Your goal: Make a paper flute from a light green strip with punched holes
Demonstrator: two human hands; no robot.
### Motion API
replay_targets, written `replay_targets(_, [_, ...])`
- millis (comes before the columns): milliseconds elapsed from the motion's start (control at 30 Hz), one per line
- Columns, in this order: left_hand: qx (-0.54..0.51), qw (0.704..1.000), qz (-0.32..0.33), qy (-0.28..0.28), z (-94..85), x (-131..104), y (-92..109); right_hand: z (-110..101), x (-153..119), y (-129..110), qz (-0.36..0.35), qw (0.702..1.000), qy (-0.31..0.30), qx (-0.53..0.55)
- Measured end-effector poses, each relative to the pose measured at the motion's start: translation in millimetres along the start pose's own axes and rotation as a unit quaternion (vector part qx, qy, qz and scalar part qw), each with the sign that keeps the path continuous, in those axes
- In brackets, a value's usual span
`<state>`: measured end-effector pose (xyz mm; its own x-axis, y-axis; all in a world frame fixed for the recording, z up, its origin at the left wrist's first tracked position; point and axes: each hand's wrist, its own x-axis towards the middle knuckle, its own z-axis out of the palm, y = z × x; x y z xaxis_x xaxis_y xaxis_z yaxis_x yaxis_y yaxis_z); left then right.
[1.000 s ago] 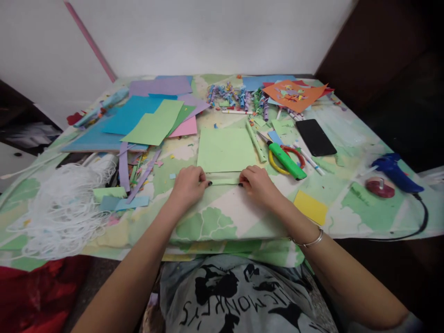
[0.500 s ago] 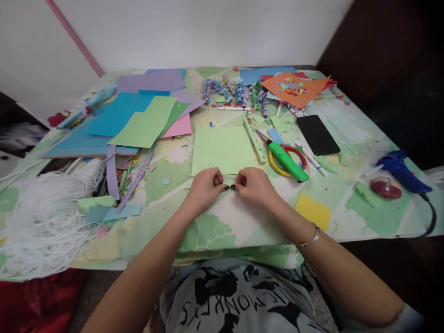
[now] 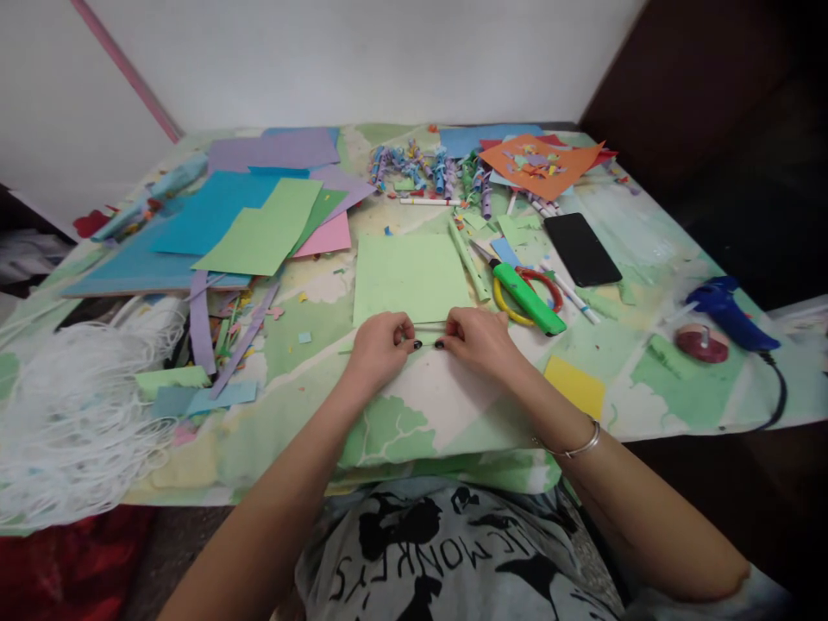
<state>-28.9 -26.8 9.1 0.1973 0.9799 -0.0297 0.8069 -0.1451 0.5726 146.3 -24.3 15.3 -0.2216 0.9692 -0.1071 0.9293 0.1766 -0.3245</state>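
Note:
My left hand point(image 3: 383, 343) is closed in a pinch on one side of a thin green paper strip point(image 3: 428, 337). Opposite it, my right hand point(image 3: 479, 341) pinches the same strip, thumb and fingers together. Only the short stretch between my fingertips shows clearly; the rest is covered by my hands. Just beyond my knuckles lies a light green paper sheet point(image 3: 410, 276), flat on the table. A green paper roll point(image 3: 469, 263) rests along its right edge. To the right of that are a green-handled cutter point(image 3: 529, 297) and scissors with red and yellow handles point(image 3: 549, 283).
At left are stacked coloured papers point(image 3: 213, 211) and a heap of white string point(image 3: 71, 423). Curled paper rolls point(image 3: 446, 172) lie at the back, near an orange sheet point(image 3: 543, 168) with scraps. A black phone point(image 3: 582, 248), yellow paper point(image 3: 575, 386) and blue glue gun point(image 3: 734, 312) occupy the right.
My fingertips have moved slightly apart, so more of the green strip shows between them. The whole view has shifted a little. Both hands keep their pinch.

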Motion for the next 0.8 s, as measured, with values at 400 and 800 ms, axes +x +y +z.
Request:
replay_targets(400, [0.103,0.992,0.055,-0.049,-12.6,-2,-4,8,-23,20,-0.080,0.991,0.079,0.072])
replay_targets(800, [-0.020,0.999,0.011,-0.028,10.5,11,23,-10,-4,17,0.015,0.996,-0.004,0.088])
